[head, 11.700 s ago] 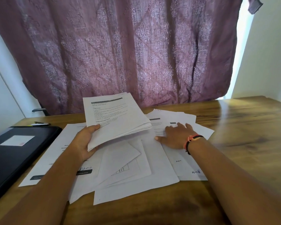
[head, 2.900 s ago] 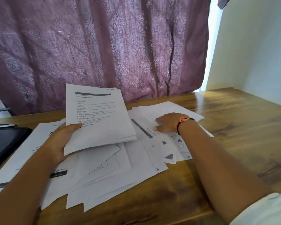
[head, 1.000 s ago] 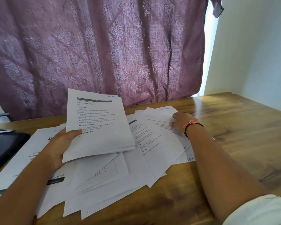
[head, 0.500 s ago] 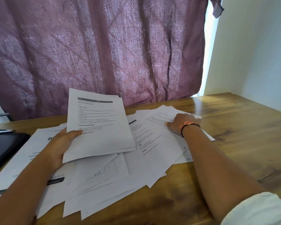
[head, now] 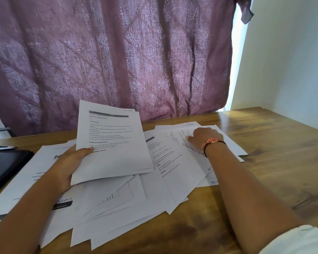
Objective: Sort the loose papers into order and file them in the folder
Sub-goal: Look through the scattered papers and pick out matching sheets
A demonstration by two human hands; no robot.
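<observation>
We see a purple curtain (head: 117,57) behind a brown wood table (head: 275,162). The left hand (head: 70,164) grips a stack of pages (head: 112,143). The right hand (head: 204,139) lies flat and open on loose papers (head: 174,173); a black folder (head: 6,165) sits left of the left hand.

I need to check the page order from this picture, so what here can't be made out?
- Stack in the left hand: only the top sheet shows, and its small print is blurred.
- Loose papers on the table: overlapping sheets hide each other's text.
- Sheet under the right hand: the hand covers part of it.
- Black folder: cut off by the left edge of the head view.
</observation>
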